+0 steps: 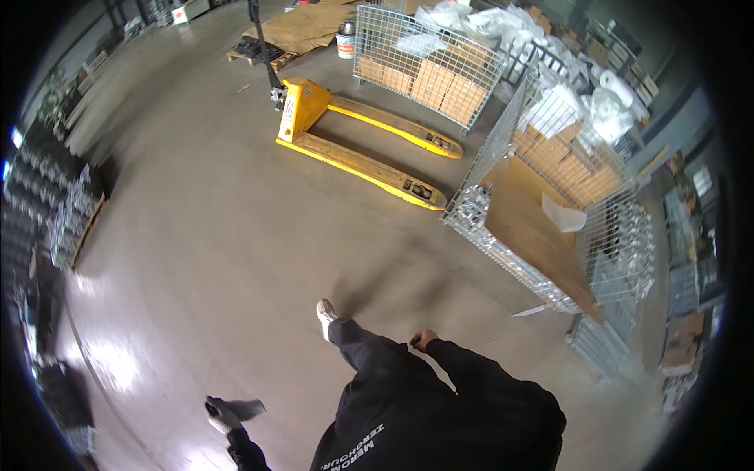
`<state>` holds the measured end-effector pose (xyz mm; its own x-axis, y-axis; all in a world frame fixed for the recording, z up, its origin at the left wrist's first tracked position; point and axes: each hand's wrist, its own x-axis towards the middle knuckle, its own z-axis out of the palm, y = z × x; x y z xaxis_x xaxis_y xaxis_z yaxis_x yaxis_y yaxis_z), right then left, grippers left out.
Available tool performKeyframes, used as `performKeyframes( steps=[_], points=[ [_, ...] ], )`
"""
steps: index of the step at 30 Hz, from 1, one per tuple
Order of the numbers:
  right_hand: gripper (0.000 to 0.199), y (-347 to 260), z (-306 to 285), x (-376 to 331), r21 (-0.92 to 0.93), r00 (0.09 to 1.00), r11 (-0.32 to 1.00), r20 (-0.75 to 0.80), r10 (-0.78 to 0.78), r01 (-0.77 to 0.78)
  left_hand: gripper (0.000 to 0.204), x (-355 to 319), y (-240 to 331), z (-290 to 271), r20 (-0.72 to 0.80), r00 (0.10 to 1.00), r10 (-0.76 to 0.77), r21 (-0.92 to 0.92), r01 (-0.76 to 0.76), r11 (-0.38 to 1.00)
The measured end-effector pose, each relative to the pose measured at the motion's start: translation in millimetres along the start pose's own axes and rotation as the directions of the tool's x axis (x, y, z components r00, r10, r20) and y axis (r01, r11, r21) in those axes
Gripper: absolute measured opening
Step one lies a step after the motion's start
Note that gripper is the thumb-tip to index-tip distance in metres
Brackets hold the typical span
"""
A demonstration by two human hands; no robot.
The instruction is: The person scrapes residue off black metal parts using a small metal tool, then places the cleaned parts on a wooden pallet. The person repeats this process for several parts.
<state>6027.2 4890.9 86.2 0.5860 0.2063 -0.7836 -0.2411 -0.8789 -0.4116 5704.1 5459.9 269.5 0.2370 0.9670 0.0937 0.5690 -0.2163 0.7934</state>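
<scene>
On the concrete floor (220,235), well short of the yellow pallet jack (353,141), the person stands mid-step. Left hand (221,416), gloved, is closed on a small grey sheet (245,408), far from the jack on the near-left side. Right hand (422,339) is curled; whether it holds anything cannot be told. Wire mesh cages (542,220) with cardboard boxes (440,82) stand right of the jack.

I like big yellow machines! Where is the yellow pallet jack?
The yellow pallet jack stands on the concrete floor in the upper middle of the head view, just left of the wire cages holding cardboard boxes.
</scene>
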Motion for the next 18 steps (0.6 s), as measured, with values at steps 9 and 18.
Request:
performKeyframes(
  steps=[9, 18],
  points=[
    [0.013, -263.4, 93.4, 231.8, 0.134, 0.951, 0.988, -0.306, -0.034, 0.079, 0.032, 153.9, -86.9, -4.5, 0.345, 0.896, -0.281, 0.581, 0.032, 0.813],
    [0.022, -478.1, 134.8, 337.9, 0.178, 0.904, 0.902, -0.102, 0.416, -0.394, 0.026, 475.1, -20.5, 53.0, 0.333, 0.789, -0.516, 0.579, 0.260, 0.773]
  ],
)
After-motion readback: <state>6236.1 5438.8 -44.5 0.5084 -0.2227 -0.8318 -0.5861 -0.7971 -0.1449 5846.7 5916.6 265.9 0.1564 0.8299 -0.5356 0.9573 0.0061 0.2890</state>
